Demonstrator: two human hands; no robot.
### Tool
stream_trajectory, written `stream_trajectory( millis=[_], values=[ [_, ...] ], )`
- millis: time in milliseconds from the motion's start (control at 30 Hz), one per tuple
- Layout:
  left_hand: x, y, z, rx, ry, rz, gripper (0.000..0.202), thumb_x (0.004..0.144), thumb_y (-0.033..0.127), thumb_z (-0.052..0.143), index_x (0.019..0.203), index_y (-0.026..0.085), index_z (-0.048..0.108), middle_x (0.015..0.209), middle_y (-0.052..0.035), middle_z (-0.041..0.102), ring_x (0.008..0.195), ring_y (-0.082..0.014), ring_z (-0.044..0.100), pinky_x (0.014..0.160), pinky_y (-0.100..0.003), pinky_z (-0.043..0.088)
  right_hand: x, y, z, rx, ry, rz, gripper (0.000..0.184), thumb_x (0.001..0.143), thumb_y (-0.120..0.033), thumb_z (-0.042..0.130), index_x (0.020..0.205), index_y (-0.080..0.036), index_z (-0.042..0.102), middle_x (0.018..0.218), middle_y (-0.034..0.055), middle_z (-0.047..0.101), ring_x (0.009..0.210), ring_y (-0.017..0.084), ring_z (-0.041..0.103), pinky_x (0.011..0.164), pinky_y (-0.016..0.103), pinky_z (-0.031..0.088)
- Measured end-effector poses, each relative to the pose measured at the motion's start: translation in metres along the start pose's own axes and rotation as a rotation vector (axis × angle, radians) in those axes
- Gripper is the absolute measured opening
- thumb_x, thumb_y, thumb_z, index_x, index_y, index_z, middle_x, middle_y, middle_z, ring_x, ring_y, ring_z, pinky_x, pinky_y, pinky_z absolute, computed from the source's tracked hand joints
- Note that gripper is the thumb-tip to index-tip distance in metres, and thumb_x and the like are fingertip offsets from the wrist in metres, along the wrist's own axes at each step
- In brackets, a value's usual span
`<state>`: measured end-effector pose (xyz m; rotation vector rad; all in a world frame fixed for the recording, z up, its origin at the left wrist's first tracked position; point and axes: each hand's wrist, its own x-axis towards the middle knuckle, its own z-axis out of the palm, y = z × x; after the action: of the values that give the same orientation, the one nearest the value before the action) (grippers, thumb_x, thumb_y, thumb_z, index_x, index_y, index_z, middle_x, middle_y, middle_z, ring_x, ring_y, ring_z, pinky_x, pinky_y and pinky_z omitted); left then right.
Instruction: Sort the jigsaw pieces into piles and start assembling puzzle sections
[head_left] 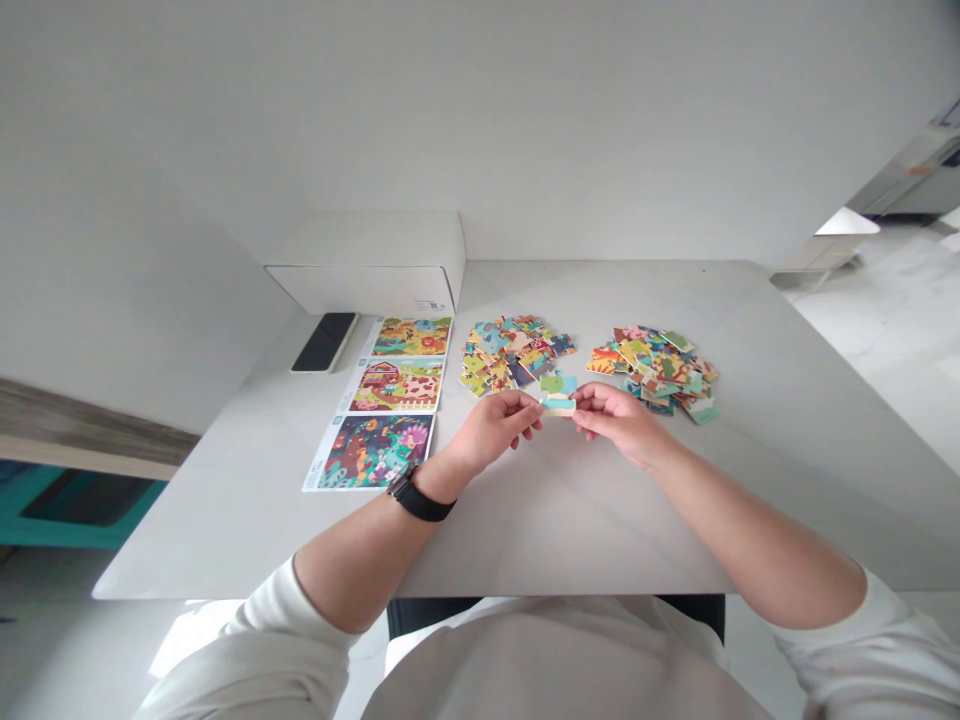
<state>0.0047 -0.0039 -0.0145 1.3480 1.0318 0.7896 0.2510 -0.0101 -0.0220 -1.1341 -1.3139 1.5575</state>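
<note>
A light blue and cream jigsaw puzzle piece (557, 407) is held between my two hands. My left hand (499, 428) pinches its left end, and my right hand (616, 420) pinches its right end. Just behind it shows a green and blue puzzle piece (556, 384); whether the two touch I cannot tell. Beyond my left hand lies a heap of colourful puzzle pieces (514, 350). A second heap of pieces (664, 368) lies beyond my right hand.
Left of my hands lies a printed sheet with three cartoon pictures (394, 390). A phone (325, 342) rests beside it, and a white box (364, 285) stands at the back left. All are on a pale table (570, 530) against a wall.
</note>
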Motion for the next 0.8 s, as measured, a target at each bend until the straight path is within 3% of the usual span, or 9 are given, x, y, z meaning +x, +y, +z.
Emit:
stream_trajectory(
  millis=[400,633,800],
  values=[
    [-0.0005,0.0002,0.0003,0.007,-0.024,-0.018,0.04,0.09,0.056,0.071,0.083,0.017,0.069,0.082,-0.0052,0.073,0.06,-0.0101,0.059,0.049,-0.021,0.045,0.0017,-0.0006,0.0019,0.017,0.043,-0.02,0.044,0.074,-0.048,0.094,0.103,-0.021,0.075,0.088,0.0044,0.076,0.07,0.016,0.065,0.061,0.029,0.053],
    [-0.0017,0.0049,-0.0016,-0.049,0.061,0.0,0.044,0.094,0.059,0.069,0.111,0.018,0.072,0.103,-0.0075,0.073,0.075,-0.0143,0.069,0.052,-0.021,0.051,0.0003,0.0041,-0.0037,-0.143,-0.001,-0.045,0.034,0.088,-0.046,0.081,0.112,-0.022,0.081,0.088,0.0035,0.077,0.067,0.015,0.063,0.064,0.03,0.053],
    [0.0005,-0.0014,-0.0026,-0.009,-0.018,0.021,0.041,0.093,0.056,0.071,0.103,0.017,0.076,0.088,-0.0045,0.07,0.07,-0.0135,0.065,0.052,-0.022,0.052,-0.0014,0.006,-0.0045,-0.347,-0.033,-0.08,0.029,0.096,-0.045,0.072,0.111,-0.025,0.085,0.084,0.0028,0.076,0.069,0.018,0.065,0.066,0.032,0.053]
  ],
)
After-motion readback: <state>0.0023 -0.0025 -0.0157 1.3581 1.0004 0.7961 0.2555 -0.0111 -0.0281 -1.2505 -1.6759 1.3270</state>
